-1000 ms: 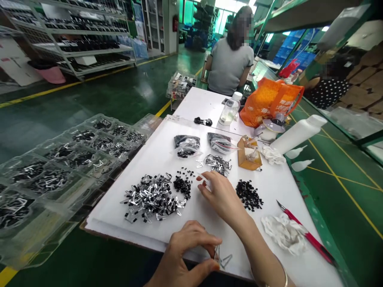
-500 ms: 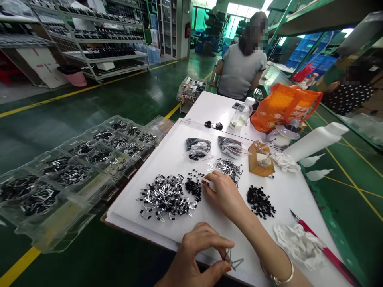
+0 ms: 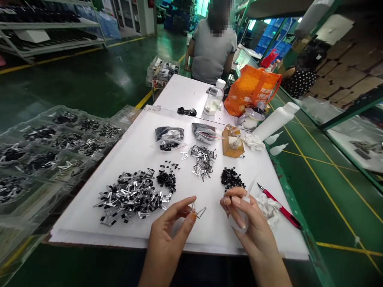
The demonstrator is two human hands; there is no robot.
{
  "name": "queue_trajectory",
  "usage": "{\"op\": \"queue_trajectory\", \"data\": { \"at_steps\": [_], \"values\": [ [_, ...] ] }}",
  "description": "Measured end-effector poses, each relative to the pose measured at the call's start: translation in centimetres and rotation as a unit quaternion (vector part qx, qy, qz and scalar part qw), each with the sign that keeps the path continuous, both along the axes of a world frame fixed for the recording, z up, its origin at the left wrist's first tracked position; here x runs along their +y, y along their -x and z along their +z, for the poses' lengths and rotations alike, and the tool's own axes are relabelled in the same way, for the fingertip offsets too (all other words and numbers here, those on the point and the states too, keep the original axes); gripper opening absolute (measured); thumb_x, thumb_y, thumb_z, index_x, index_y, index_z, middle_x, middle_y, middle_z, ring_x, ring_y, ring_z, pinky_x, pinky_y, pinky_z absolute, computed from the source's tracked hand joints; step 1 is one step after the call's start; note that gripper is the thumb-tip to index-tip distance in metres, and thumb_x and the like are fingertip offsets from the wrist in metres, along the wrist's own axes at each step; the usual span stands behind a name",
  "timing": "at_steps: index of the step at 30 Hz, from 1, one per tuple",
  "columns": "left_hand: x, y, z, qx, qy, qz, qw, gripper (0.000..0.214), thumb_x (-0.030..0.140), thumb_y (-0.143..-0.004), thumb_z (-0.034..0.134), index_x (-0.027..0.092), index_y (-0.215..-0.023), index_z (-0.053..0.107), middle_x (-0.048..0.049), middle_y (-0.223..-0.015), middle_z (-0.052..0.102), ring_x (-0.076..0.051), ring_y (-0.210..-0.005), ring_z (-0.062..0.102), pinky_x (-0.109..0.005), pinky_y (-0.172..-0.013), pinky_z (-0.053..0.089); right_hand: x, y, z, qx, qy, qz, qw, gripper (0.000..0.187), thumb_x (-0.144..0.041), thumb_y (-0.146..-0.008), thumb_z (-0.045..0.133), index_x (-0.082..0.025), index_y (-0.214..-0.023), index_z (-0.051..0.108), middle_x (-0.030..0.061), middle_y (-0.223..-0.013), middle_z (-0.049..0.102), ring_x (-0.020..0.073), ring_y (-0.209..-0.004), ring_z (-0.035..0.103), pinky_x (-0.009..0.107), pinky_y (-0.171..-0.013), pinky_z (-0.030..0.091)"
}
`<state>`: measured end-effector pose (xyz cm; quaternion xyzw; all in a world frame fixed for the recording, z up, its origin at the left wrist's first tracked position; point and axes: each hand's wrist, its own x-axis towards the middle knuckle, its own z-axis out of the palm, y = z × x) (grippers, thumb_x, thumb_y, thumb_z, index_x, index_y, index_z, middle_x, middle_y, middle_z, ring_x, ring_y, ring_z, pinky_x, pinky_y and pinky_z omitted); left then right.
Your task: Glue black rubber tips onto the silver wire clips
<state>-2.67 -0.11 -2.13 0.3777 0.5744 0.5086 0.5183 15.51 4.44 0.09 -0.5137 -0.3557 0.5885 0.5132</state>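
Left hand (image 3: 170, 225) pinching, right hand (image 3: 253, 217) curled, both hands apart

Bare left hand (image 3: 163, 231), slim-fingered, thumb tapering; small orange-coloured, rounded thumbnail (image 3: 193, 217) (polish, by the look of it); bare right hand (image 3: 255, 217), likewise slender in the fingers, nail colour too small to make out; left forearm (image 3: 158, 265) and right forearm (image 3: 269, 267) both narrow, smooth-outlined, bare to the lower edge of view.
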Motion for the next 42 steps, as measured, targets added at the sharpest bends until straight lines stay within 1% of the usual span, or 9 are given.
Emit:
{"op": "queue_trajectory", "data": {
  "at_steps": [3,6,12,19,23,27,31,38,42],
  "values": [
    [0.1,-0.5,1.1,-0.004,0.034,0.023,0.999,0.037,0.05,-0.088,0.078,0.026,-0.117,0.082,-0.0058,-0.1,0.079,-0.023,-0.099,0.075,-0.03,-0.088,0.063,-1.9,-0.5,-0.1,0.042,-0.001,-0.032,0.999,0.021,-0.043,-0.078,0.086,-0.026,-0.087,0.081,-0.0069,-0.044,0.051,0.0143,-0.053,0.058,0.034,-0.076,0.055],
    [0.1,-0.8,1.7,-0.001,0.047,0.034,0.998,0.042,0.053,-0.084,0.081,0.028,-0.117,0.083,-0.0058,-0.106,0.079,-0.024,-0.104,0.074,-0.031,-0.092,0.063,-3.6,-0.5,0.2,0.06,-0.011,-0.079,0.995,0.02,-0.044,-0.081,0.086,-0.028,-0.092,0.081,-0.0078,-0.041,0.047,0.0149,-0.06,0.063,0.031,-0.077,0.053],
    [0.0,-0.5,1.9,-0.02,0.022,-0.034,0.999,0.035,0.049,-0.087,0.081,0.039,-0.12,0.081,-0.0019,-0.116,0.082,-0.021,-0.106,0.078,-0.025,-0.091,0.064,-5.1,-0.2,1.3,0.034,-0.021,-0.098,0.994,0.024,-0.046,-0.078,0.088,-0.028,-0.092,0.081,-0.0049,-0.042,0.052,0.0191,-0.074,0.072,0.028,-0.072,0.054],
    [0.1,-0.7,2.5,-0.015,0.004,-0.03,0.999,0.03,0.048,-0.087,0.081,0.043,-0.116,0.082,0.002,-0.103,0.083,-0.017,-0.096,0.08,-0.019,-0.086,0.063,-5.0,-0.2,1.8,0.067,-0.027,-0.084,0.994,0.015,-0.04,-0.084,0.085,-0.027,-0.09,0.08,-0.0037,-0.058,0.067,0.0045,-0.042,0.047,0.021,-0.054,0.047],
    [-0.2,-0.9,2.8,0.014,0.058,0.005,0.998,0.033,0.053,-0.079,0.086,0.037,-0.108,0.085,0.001,-0.098,0.085,-0.019,-0.095,0.08,-0.022,-0.088,0.063,-5.0,0.0,1.8,0.129,-0.016,-0.042,0.991,0.007,-0.034,-0.09,0.08,-0.028,-0.094,0.077,0.0008,-0.088,0.08,0.0022,-0.042,0.05,0.019,-0.047,0.041],
    [-0.4,-1.5,3.7,0.038,0.068,0.0,0.997,0.029,0.055,-0.076,0.086,0.034,-0.096,0.086,0.0008,-0.097,0.086,-0.022,-0.094,0.079,-0.029,-0.092,0.063,-5.3,0.1,1.7,0.173,-0.018,-0.023,0.985,0.003,-0.029,-0.093,0.078,-0.031,-0.095,0.076,-0.0013,-0.089,0.08,0.0014,-0.048,0.056,0.016,-0.051,0.043],
    [-0.4,-2.1,4.5,0.051,0.058,0.018,0.997,0.016,0.047,-0.079,0.082,0.037,-0.092,0.086,0.0047,-0.1,0.085,-0.021,-0.101,0.076,-0.025,-0.091,0.06,-5.7,0.1,1.5,0.174,-0.018,-0.031,0.984,0.004,-0.029,-0.094,0.077,-0.031,-0.096,0.078,-0.0018,-0.088,0.078,-0.0006,-0.045,0.049,0.015,-0.05,0.041],
    [-0.2,-1.9,3.8,0.115,-0.071,-0.025,0.99,0.01,0.038,-0.086,0.079,0.042,-0.094,0.084,0.0099,-0.093,0.084,-0.014,-0.088,0.079,-0.015,-0.081,0.06,-5.9,-0.1,0.8,0.119,-0.045,-0.038,0.991,0.007,-0.031,-0.092,0.079,-0.034,-0.097,0.082,0.0002,-0.088,0.077,0.0008,-0.046,0.047,0.016,-0.047,0.039],
    [-0.2,-1.7,3.9,0.141,-0.052,-0.026,0.988,0.01,0.035,-0.085,0.08,0.042,-0.092,0.084,0.0119,-0.092,0.085,-0.013,-0.089,0.081,-0.012,-0.079,0.06,-5.7,-0.1,0.9,0.071,-0.089,-0.054,0.992,0.009,-0.029,-0.089,0.082,-0.033,-0.096,0.084,-0.0003,-0.089,0.073,0.0001,-0.046,0.04,0.015,-0.043,0.039]
  ]
}}
